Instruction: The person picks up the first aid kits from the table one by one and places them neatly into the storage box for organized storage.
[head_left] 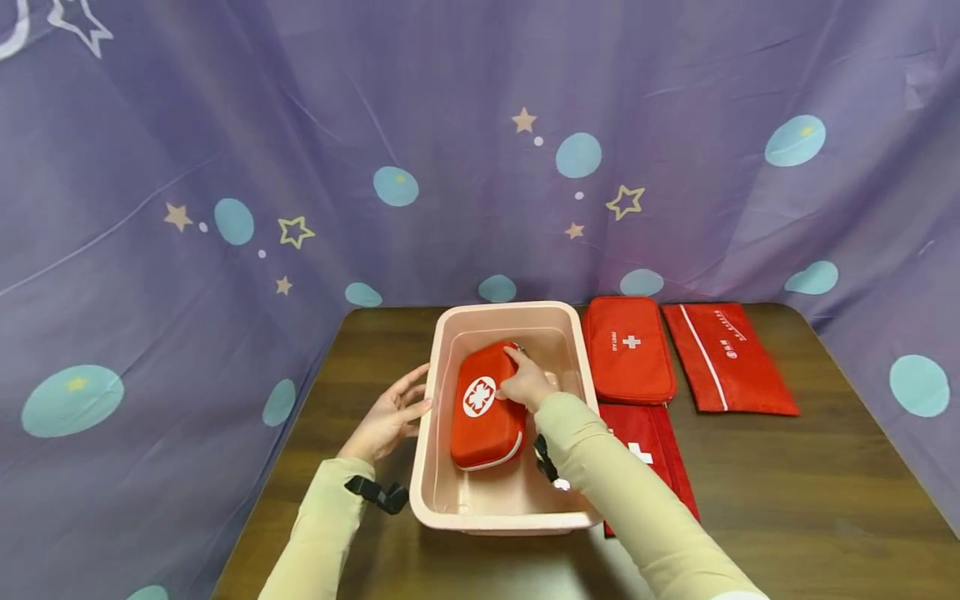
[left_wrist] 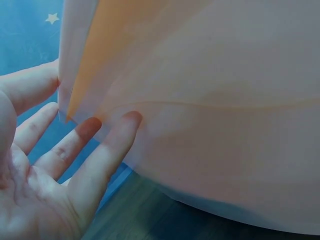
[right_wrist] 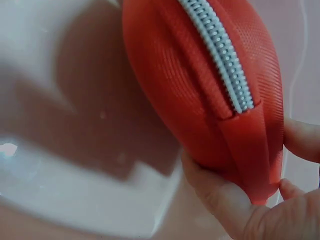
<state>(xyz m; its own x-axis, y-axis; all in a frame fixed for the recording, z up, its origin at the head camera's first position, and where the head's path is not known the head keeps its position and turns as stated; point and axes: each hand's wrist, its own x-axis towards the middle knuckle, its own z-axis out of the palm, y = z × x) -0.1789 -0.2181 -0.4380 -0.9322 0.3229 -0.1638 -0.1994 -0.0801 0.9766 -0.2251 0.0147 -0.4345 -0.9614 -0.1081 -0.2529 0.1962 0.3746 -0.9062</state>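
A red hard-shell first-aid case [head_left: 480,400] with a white oval emblem sits tilted inside a pale pink plastic bin [head_left: 429,492]. My right hand [head_left: 527,383] grips it at its right end. Seen from the right wrist, thumb and fingers lie on opposite sides of the case [right_wrist: 210,90], next to the end of its silver zipper. Outside the bin, at its left wall, is my left hand [head_left: 386,421]. Its fingers [left_wrist: 102,170] are spread and fairly straight, with the tips at the bin's wall [left_wrist: 225,145] in the left wrist view.
Right of the bin lies a red zip pouch [head_left: 628,367] with a white cross. It overlaps another red pouch [head_left: 660,442], partly hidden by my right forearm. Farther right is a flat red bag [head_left: 742,367] with a white stripe. A purple patterned curtain [head_left: 465,242] hangs behind the wooden table [head_left: 810,492].
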